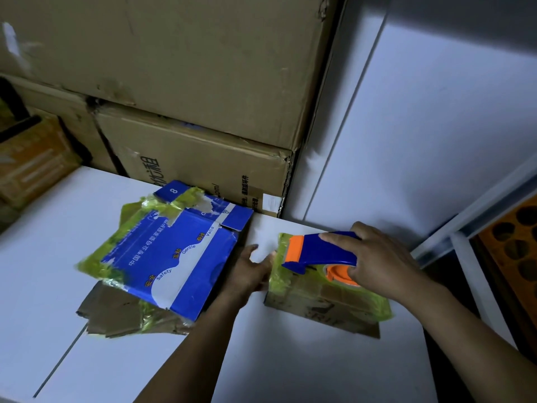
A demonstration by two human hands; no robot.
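Observation:
A small brown cardboard box (325,308) wrapped in yellow-green tape sits on the white table (290,359) at the right. My right hand (377,257) grips a blue and orange tape dispenser (322,253) that rests on top of this box. My left hand (250,271) touches the box's left side with straight fingers. To the left lies a flattened blue and white carton (171,257) with yellow-green tape, on top of a flattened brown cardboard piece (113,315).
Large brown cardboard boxes (189,68) are stacked against the back, with a white wall panel (421,126) to their right. An orange tray with round holes (514,251) stands at the far right behind a white frame. More boxes sit at the far left.

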